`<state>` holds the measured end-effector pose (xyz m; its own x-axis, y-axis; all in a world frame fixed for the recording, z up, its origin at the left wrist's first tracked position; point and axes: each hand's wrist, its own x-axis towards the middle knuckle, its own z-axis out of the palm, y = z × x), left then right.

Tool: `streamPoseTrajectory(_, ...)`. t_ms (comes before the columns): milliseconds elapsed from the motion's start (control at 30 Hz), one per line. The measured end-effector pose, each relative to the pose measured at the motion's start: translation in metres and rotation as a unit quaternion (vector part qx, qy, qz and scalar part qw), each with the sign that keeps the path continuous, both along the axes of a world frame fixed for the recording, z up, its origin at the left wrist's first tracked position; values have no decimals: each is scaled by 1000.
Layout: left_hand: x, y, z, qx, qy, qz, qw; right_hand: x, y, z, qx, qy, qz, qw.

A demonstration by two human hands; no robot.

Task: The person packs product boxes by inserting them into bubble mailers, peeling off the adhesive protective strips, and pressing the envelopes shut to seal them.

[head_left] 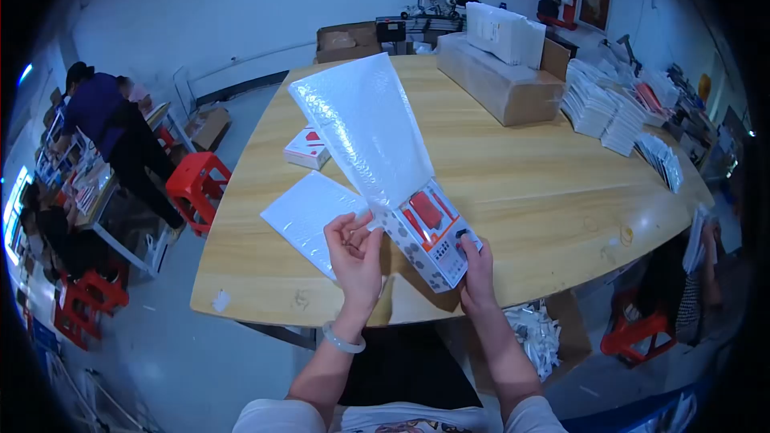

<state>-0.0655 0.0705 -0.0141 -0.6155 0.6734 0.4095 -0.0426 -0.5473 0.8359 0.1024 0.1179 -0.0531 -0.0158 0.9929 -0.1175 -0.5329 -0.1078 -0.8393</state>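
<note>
My right hand (478,274) grips the lower end of a printed box (433,228) with a red item pictured or showing on its face. The box's upper end sits inside the mouth of a white bubble mailer (365,128), which slants up and to the left. My left hand (355,256) is closed in a pinch at the mailer's lower left edge, beside the box. Under it, a second bubble mailer (309,212) lies flat on the wooden table (513,192). A small white and red box (307,149) rests behind, partly covered by the raised mailer.
A long carton (501,84) stands at the back right, bearing a white stack (505,34). Piles of mailers (601,104) line the right side. Below the table edge is a carton of silvery scraps (533,337). People work at left and right, near red stools (196,184).
</note>
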Motion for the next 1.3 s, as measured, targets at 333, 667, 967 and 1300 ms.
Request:
streamPoseTrajectory(333, 17, -4, -9, -123, 93, -145, 977, 14, 11, -10, 21, 0, 0, 1000)
streamPoseTrajectory(667, 24, -1, 24, -94, 22, -266, 959, 38, 2, -47, 341, -228, 16, 912)
streamPoseTrajectory(967, 10, -7, 34, -192, 145, -341, 909, 83, 2, 33, 327, -380, 34, 865)
streamPoseTrajectory(1300, -3, 1, 4, -110, 220, -282, 927, 76, 17, 65, 461, -439, -59, 769)
